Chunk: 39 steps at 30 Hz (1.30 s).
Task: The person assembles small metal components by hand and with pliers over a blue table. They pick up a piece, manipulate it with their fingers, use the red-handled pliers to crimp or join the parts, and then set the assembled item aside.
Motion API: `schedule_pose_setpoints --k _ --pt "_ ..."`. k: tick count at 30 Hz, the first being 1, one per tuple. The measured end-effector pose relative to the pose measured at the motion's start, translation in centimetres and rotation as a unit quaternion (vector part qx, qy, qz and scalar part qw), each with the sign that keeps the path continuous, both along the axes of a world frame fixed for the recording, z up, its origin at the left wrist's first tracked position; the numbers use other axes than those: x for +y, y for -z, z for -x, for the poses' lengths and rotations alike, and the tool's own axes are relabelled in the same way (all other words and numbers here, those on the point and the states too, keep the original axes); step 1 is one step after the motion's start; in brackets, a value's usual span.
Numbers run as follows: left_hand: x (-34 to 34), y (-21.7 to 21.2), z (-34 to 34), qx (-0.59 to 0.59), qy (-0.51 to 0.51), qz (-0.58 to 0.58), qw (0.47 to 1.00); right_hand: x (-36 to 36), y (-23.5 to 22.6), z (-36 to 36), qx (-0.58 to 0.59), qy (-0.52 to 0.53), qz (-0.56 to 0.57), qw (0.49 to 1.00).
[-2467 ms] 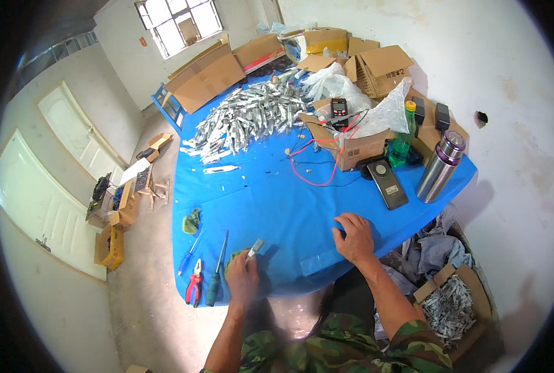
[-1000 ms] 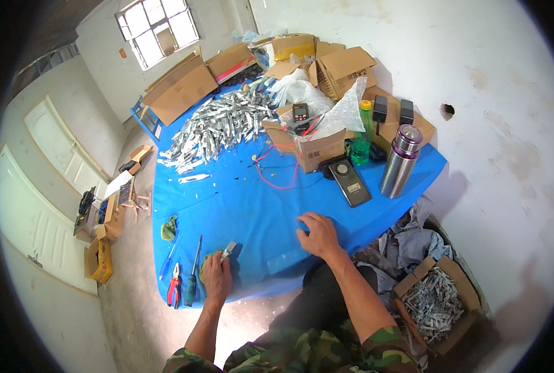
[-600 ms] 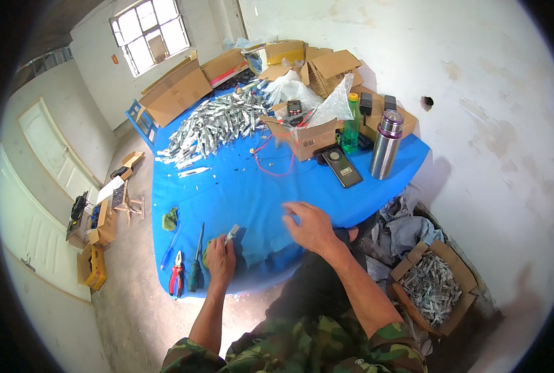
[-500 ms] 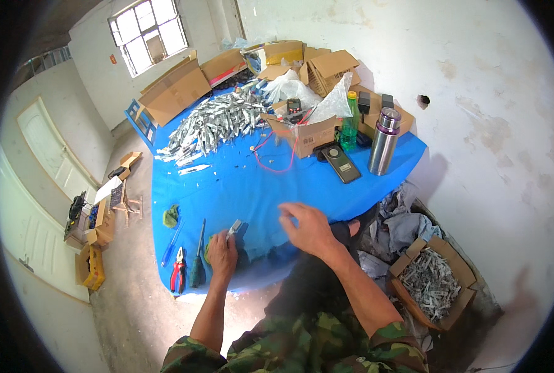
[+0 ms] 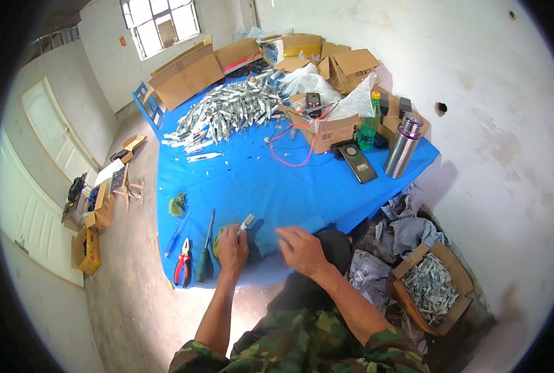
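Note:
My left hand [image 5: 232, 251] is closed around a small silver-white metal piece [image 5: 247, 222], whose end sticks up past the fingers. A green cloth [image 5: 216, 246] shows partly beside that hand, mostly hidden by it. To the right, my right hand [image 5: 304, 251] hovers near the table's front edge with fingers loosely stretched and apart, holding nothing that I can see. Left of my left hand lie a dark-handled screwdriver [image 5: 204, 258], red-handled pliers [image 5: 183, 264] and a blue pen-like tool [image 5: 175, 239]. Another green cloth bit [image 5: 177, 204] lies beyond them.
A large heap of silver-white parts [image 5: 230, 112] covers the back of the blue-covered table [image 5: 246, 186]. An open carton [image 5: 326, 133], green bottle [image 5: 369, 127], steel flask [image 5: 403, 149] and black phone-like device [image 5: 357, 163] stand or lie at right. A box of similar parts [image 5: 431, 289] sits below right.
My right hand has come back toward the table's front edge and closer to my left hand. The left still holds the metal piece. The whole view has shifted slightly.

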State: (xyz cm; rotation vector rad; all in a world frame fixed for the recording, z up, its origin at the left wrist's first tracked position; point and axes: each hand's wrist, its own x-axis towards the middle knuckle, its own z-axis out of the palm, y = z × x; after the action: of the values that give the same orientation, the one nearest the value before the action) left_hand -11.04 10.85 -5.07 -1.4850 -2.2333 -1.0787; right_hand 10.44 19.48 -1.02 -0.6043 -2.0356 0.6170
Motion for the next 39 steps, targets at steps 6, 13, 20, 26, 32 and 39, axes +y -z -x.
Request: schedule_pose_setpoints --k 6,13,20,26,32,39 --pt "-0.8 -1.0 -0.1 -0.009 -0.006 0.018 1.000 1.1 3.3 1.0 0.034 0.065 -0.011 0.997" --pt "0.0 -1.3 -0.5 -0.022 -0.015 0.048 0.999 3.4 4.1 2.1 0.015 0.099 -0.011 0.995" --pt "0.2 -1.4 -0.3 -0.017 -0.002 0.058 0.998 3.8 5.0 3.0 0.038 0.124 -0.003 0.991" --pt "0.4 -1.4 -0.5 -0.003 -0.007 0.045 0.999 4.0 4.8 2.6 0.049 0.120 0.002 0.992" --pt "0.5 -1.6 -0.7 0.007 -0.012 0.061 0.998 3.9 4.7 2.3 0.062 0.103 0.013 0.993" --pt "0.3 -1.4 -0.7 0.011 -0.011 0.073 0.997 3.7 4.3 1.7 0.059 0.079 0.033 0.995"
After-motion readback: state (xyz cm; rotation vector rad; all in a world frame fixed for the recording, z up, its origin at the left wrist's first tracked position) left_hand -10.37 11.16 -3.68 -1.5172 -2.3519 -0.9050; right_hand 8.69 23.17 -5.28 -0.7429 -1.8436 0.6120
